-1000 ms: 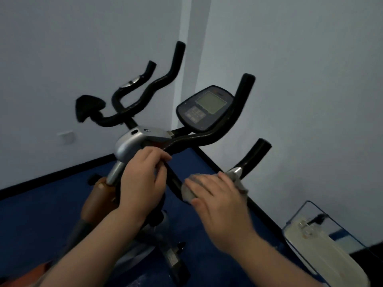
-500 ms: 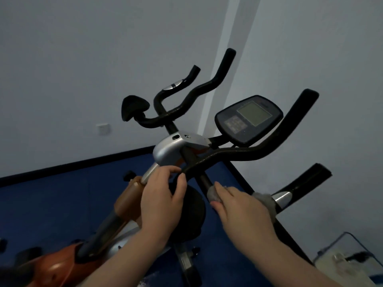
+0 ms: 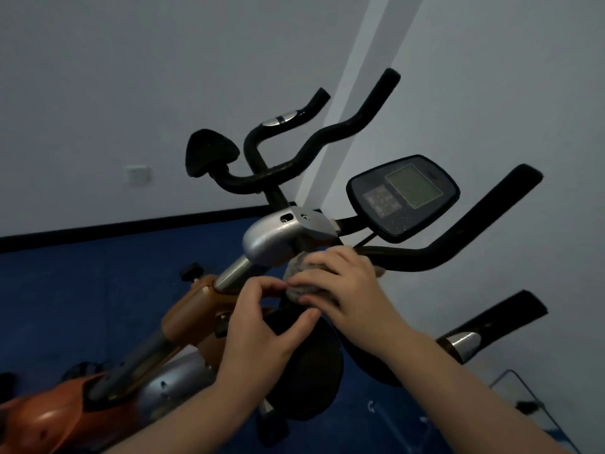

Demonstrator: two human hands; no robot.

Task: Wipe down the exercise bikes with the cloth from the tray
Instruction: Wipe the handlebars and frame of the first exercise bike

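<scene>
The cloth (image 3: 302, 276) has come in along the handlebar: half a second ago the right hand (image 3: 347, 290) was working it out on the lower bar towards the silver sensor, and now it is bunched up against the centre of the near exercise bike (image 3: 278, 240), just under the silver clamp housing. The left hand (image 3: 258, 322) has dropped from the bar junction and closed in, so both hands now meet at the stem.

The right hand's grip is clenched round the grey cloth, fingers curled over the wad, pressing it to the post where the bars join. I'd say the cloth is balled like that to get into the awkward corner below the clamp. The left hand's fingertips pinch at the edge of the cloth, thumb spread below by the round black knob; it looks to be steadying or re-folding the cloth, though I cannot tell how firmly it holds.

The console (image 3: 402, 198) sits tilted up above the hands, untouched, its screen blank and greenish, with a keypad beside it. Any lettering there is too small and dim to read, and I see no brand on the orange frame (image 3: 193, 309) either. A second set of handlebars (image 3: 294, 158) stands behind, near the wall. A clear tray (image 3: 510, 378) edge shows at the lower right on the blue floor (image 3: 82, 290).
</scene>
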